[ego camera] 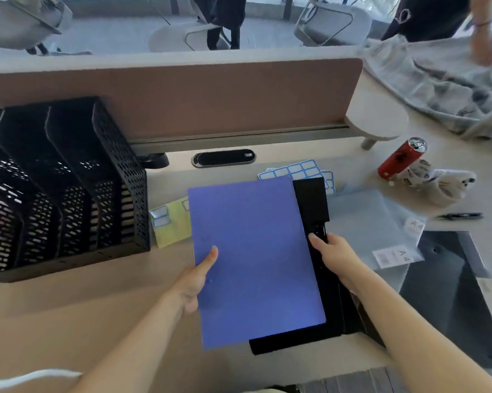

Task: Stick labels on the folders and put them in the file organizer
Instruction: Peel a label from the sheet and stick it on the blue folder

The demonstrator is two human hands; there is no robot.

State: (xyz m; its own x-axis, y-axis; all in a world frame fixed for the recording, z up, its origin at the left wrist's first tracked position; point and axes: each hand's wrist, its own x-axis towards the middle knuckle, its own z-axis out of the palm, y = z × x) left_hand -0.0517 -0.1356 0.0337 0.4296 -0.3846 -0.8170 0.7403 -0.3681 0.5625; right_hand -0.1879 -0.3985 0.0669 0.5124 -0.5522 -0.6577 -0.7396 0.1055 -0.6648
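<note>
Hands at work over the desk (68, 307): the left hand (195, 282) pinches the blue folder (253, 259) at its left edge, thumb flat on the cover and the other fingers tucked beneath. The folder is tilted a little, its top leaning left. Under it lies a black folder (310, 205), showing along the right side and the near edge. The right hand (334, 258) grips that black strip just beside the blue folder's right edge, thumb on top and fingers curled out of sight below.

To the left stands the black mesh organizer (68, 180), its slots facing the person, apart from both folders. Behind the folders lie label sheets (295, 170), white with blue borders, partly covered by them. A yellow sheet (173, 225) with a couple of labels peeks out between the organizer and the blue folder. On the right lie clear sleeves (375, 222) marked A4, and farther back a red can (400, 158) on its side.
</note>
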